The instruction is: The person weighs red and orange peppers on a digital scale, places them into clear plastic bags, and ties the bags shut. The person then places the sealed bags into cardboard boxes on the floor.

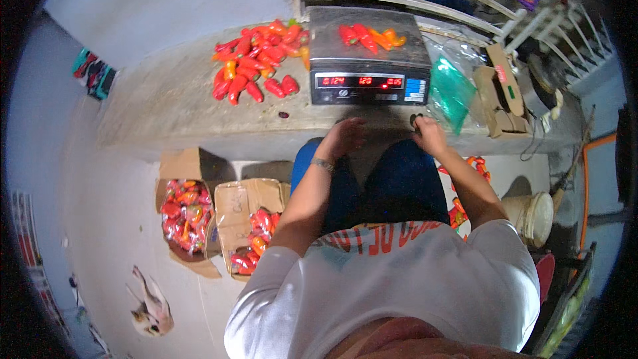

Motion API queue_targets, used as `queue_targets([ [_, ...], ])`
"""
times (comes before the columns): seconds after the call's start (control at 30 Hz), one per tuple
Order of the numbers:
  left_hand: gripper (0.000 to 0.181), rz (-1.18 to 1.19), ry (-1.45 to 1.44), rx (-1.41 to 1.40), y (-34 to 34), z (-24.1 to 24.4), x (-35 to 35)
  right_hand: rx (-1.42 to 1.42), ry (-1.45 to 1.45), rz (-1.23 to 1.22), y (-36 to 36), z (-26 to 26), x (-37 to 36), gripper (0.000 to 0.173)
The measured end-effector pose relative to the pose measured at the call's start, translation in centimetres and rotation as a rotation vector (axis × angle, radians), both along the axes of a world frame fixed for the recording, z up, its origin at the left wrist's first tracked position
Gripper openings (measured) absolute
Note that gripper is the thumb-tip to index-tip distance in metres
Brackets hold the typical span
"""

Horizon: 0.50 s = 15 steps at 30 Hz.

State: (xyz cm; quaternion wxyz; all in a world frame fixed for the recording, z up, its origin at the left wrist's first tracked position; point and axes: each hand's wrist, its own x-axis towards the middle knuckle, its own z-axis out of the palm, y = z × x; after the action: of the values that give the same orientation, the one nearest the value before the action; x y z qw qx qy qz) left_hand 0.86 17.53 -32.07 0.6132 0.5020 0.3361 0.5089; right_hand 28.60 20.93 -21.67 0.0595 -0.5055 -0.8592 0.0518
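Over my lap, just short of the concrete ledge (159, 114), is my left hand (346, 135), with a wristwatch (323, 163) on its wrist. It is blurred and partly in shadow, and I see nothing in it. My right hand (429, 133) is at the ledge's front edge. A small dark spot lies by its fingertips, and whether it is a held thing or shadow is unclear. Beyond both hands stands a digital weighing scale (370, 67) with lit red digits. Red peppers (365, 39) and orange peppers (381, 40) lie on its metal pan. Left of the scale is a loose pile of peppers (254, 60).
Cardboard boxes hold bagged peppers (187, 214) and more peppers (259, 239) on the floor at left. A cat (152, 311) lies nearby. Right of the scale are a green plastic bag (451, 89) and a torn carton (493, 104). A bucket (536, 219) is on the right.
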Motion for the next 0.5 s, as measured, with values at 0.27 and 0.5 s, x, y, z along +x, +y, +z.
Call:
queue_targets([
  [0.27,0.019,0.581,-0.097,-0.293,-0.9,9.7,-3.7,-0.217,-0.56,0.167,5.8,-1.6,-6.0,0.031],
  [0.5,0.018,1.121,1.096,0.148,7.2,10.3,-13.7,-0.353,-0.644,0.337,7.7,-1.7,-6.0,0.025],
])
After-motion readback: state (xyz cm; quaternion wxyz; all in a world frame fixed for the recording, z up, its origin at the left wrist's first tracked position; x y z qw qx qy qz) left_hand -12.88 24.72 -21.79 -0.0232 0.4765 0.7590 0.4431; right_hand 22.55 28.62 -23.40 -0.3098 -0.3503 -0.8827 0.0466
